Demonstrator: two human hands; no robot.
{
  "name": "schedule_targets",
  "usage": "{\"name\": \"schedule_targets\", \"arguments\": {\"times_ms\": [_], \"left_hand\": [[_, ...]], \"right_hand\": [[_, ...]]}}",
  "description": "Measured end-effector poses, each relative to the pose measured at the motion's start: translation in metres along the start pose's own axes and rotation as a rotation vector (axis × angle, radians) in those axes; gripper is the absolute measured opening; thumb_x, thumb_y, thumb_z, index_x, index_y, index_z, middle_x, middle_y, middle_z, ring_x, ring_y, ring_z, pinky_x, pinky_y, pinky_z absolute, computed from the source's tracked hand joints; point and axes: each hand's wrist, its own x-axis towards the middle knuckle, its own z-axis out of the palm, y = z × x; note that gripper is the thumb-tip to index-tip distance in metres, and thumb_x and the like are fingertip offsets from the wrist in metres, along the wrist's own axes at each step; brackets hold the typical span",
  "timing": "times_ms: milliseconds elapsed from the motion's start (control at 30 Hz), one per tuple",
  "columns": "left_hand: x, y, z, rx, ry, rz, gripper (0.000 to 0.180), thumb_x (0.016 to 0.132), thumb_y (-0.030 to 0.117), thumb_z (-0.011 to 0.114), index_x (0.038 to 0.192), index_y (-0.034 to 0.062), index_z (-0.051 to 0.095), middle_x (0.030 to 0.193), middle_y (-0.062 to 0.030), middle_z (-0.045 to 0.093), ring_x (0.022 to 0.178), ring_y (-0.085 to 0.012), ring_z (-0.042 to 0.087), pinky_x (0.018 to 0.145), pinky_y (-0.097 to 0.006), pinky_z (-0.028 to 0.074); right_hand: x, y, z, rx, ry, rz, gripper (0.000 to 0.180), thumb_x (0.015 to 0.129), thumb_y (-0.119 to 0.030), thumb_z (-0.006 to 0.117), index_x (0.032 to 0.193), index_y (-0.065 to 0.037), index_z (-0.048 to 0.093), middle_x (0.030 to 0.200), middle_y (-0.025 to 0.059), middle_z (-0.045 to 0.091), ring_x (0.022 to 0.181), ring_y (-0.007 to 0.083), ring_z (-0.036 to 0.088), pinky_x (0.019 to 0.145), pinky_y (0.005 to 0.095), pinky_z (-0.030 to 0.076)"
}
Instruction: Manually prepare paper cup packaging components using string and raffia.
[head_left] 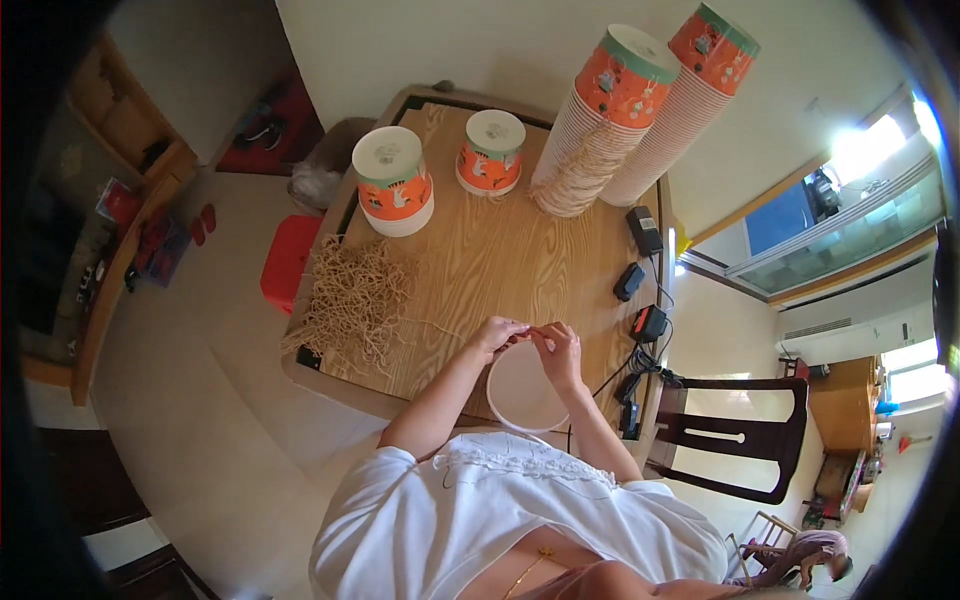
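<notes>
A paper bucket [528,388] is held close to my body at the table's near edge, its open mouth facing up and its inside white. My left hand [503,335] and my right hand [557,350] meet at its far rim, fingers pinched together there. Exactly what sits between the fingertips is too small to make out. Left of my hands lies a tangled heap of tan paper cord [357,300], and one strand runs from it toward my left hand.
Upside-down orange buckets [395,205], [491,165] stand on the wooden table [490,255]. Tall bucket stacks [605,110], [690,100] rise at the far right, one hung with cord. Black adapters [645,232] and cables line the right edge. A red stool [288,262] and dark chair [735,432] flank the table.
</notes>
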Motion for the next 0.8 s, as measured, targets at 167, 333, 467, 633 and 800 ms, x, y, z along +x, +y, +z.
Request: {"name": "schedule_targets", "arguments": {"times_ms": [167,333,467,633,800], "left_hand": [[0.003,-0.004,-0.004,0.034,0.016,0.068,0.009,0.080,0.010,0.058,0.085,0.0042,0.062,0.066,-0.0016,0.058,0.052,-0.0084,0.053,0.047,-0.021,0.044],[0.003,-0.002,-0.001,0.136,0.039,0.123,0.009,0.080,0.010,0.058,0.085,0.0042,0.062,0.070,-0.0016,0.060,0.056,-0.0079,0.053,0.050,-0.022,0.045],[0.005,-0.003,-0.002,0.284,0.051,0.214,0.010,0.080,0.012,0.059,0.086,0.0048,0.063,0.072,-0.0003,0.060,0.060,-0.0073,0.053,0.052,-0.021,0.042],[0.000,0.003,-0.005,0.239,0.061,0.211,0.012,0.080,0.013,0.059,0.089,0.0053,0.063,0.077,-0.0018,0.062,0.061,-0.0067,0.053,0.054,-0.020,0.041],[-0.002,0.002,-0.002,0.400,0.053,0.315,0.014,0.080,0.010,0.059,0.092,0.0027,0.062,0.083,-0.0046,0.064,0.066,-0.0076,0.056,0.056,-0.021,0.043]], "right_hand": [[-0.001,-0.002,-0.008,-0.079,-0.009,-0.122,0.010,0.074,-0.007,0.059,0.082,-0.006,0.065,0.081,0.0098,0.059,0.081,0.0265,0.055,0.071,0.0358,0.043],[0.016,0.025,-0.011,0.268,-0.273,0.224,0.014,0.077,-0.010,0.060,0.089,-0.005,0.065,0.082,0.0092,0.059,0.078,0.0184,0.056,0.069,0.0292,0.044],[0.021,0.038,-0.003,0.286,-0.350,0.244,0.014,0.077,-0.012,0.063,0.086,-0.002,0.064,0.077,0.0055,0.063,0.071,0.0103,0.056,0.065,0.0246,0.045],[0.023,0.031,0.000,0.317,-0.313,0.260,0.013,0.075,-0.013,0.064,0.081,-0.002,0.064,0.070,0.0067,0.064,0.064,0.0108,0.057,0.059,0.0260,0.046],[0.022,0.037,0.004,0.318,-0.305,0.293,0.013,0.074,-0.012,0.063,0.080,-0.001,0.064,0.068,0.0066,0.063,0.062,0.0100,0.056,0.058,0.0252,0.046]]}}
